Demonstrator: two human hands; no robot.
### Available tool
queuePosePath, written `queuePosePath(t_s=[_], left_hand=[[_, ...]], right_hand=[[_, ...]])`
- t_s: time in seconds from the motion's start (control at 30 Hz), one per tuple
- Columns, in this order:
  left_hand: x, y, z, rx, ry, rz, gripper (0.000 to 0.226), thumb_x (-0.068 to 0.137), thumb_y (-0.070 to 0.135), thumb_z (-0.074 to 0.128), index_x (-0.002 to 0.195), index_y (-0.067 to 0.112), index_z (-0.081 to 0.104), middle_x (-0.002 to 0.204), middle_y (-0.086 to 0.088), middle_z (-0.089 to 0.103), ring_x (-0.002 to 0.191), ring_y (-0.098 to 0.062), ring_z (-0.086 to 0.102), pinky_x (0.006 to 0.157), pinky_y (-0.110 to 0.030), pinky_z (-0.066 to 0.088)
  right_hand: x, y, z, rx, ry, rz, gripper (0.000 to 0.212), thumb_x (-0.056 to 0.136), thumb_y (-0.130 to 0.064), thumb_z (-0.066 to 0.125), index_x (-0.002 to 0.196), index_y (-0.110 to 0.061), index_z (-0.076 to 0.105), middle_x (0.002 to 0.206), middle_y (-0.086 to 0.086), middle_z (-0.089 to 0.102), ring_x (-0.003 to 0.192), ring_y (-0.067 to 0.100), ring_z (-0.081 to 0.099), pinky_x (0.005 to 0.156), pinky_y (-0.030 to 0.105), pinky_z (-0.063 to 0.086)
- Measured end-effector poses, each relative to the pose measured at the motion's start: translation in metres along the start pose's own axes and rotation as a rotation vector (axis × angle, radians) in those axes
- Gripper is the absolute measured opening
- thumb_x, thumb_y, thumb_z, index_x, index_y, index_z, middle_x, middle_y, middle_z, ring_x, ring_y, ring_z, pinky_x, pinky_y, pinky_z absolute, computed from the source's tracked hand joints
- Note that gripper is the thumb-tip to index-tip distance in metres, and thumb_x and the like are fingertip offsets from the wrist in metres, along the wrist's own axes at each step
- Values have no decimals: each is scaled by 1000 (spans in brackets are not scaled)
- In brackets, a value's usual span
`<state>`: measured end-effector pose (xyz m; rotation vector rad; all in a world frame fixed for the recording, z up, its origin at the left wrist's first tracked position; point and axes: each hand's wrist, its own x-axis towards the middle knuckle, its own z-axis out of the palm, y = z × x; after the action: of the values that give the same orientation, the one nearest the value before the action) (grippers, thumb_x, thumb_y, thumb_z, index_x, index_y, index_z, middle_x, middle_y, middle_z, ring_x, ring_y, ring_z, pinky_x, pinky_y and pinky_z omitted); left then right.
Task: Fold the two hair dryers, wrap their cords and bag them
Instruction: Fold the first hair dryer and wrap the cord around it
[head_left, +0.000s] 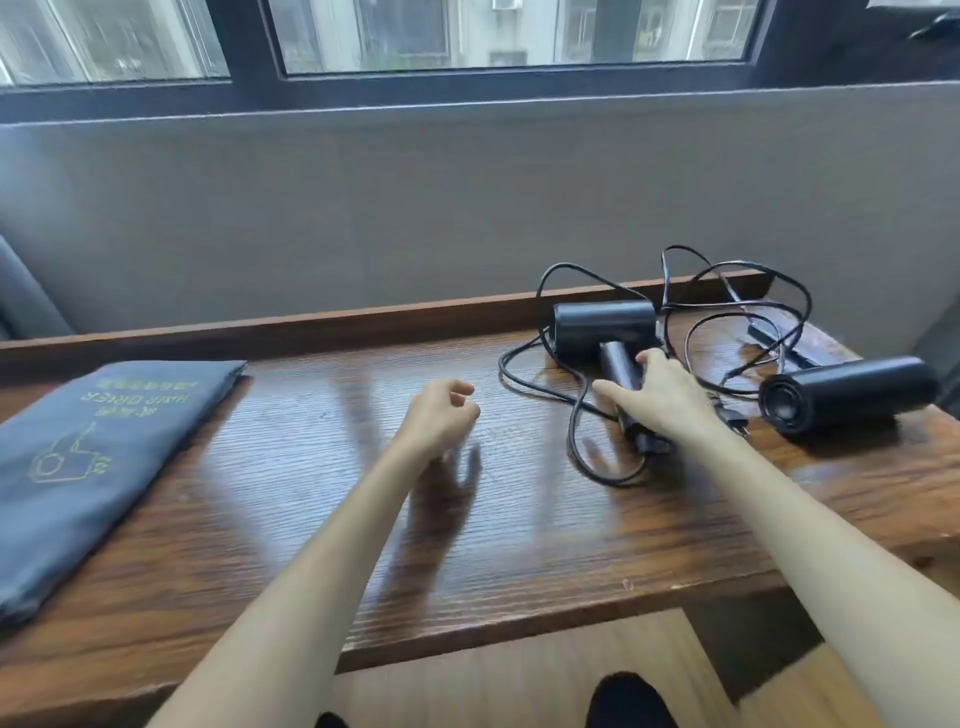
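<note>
The nearer hair dryer lies mid-table, handle under our right hand, fingers spread, not yet clasping; our left hand hovers loosely curled, empty. Lifting may snag the tangled cords, dragging the second dryer.
</note>
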<state>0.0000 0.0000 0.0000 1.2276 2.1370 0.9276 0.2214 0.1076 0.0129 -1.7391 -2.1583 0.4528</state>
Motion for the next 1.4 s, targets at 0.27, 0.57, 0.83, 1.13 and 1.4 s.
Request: queuePosePath(t_s=[0.27,0.57,0.83,1.13,1.4], left_hand=[[2,3,-1,-39,7,-12,34,88,10,54,121,9,62,119,-12,66,113,-23,60,100,-31,45],[4,11,10,-92,-10,-2,37,88,11,54,124,9,59,121,-10,64,113,-22,59,96,-30,46],[-2,7,4,-205,-37,-27,38,85,9,53,123,11,59,115,-8,64,91,-20,63,90,-38,52],[-13,9,5,-559,-124,-89,31,89,-4,49,120,2,53,91,-12,59,82,-24,61,84,-37,57],[-15,-5,-5,-710,-136,-190,42,95,6,50,135,-3,40,107,-22,59,103,-33,64,78,-36,58]], right_hand=[[0,-23,9,-111,-48,44,99,71,-75,59,138,-7,32,142,16,44,135,33,36,104,45,33],[2,-41,21,-22,-61,92,79,75,-32,72,134,-11,24,131,21,49,118,40,52,90,42,42],[-4,-44,19,-46,-35,6,67,77,-17,74,127,-10,31,110,16,59,106,39,57,74,35,39],[-26,-75,27,-102,-107,-119,70,75,-8,73,128,-12,28,98,11,53,102,36,58,70,36,41],[-51,-108,47,-25,-112,-201,66,75,-6,70,127,-15,29,111,17,59,108,40,57,76,38,43]])
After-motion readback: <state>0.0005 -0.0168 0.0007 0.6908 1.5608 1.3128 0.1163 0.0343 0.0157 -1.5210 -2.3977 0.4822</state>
